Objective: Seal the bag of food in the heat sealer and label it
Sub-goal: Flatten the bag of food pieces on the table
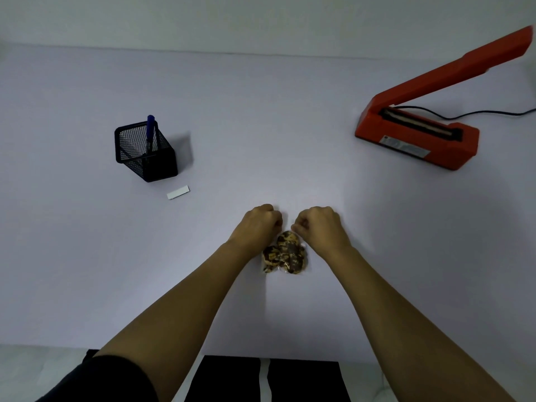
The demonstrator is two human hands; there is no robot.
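Nearest the camera, two bare forearms reach out from the bottom edge over a pale table (87, 256), with a dark sleeve at the lower left. Between the wrists lies a clear bag of food (285, 255), flat on the table and holding brown and tan speckled pieces; the plastic is so transparent that its outline is hard to trace. The left hand (256, 226) and the right hand (319, 227) sit side by side just beyond the food, knuckles up, fingers curled in. Each seems to pinch the far, open end of the bag between thumb and fingers, though the thin film in the pinch is hard to make out. The two hands are close together but apart.

Farther out on the left lies a small white label (177, 192), flat on the table, well apart from the hands. Just behind it stands a black mesh pen holder (145, 152) with a blue pen (150, 132) upright inside it.

On the far right sits an orange heat sealer (417, 137), its long arm raised at a slant so the sealing strip is exposed. A black cord (493, 112) runs from behind it to the right edge
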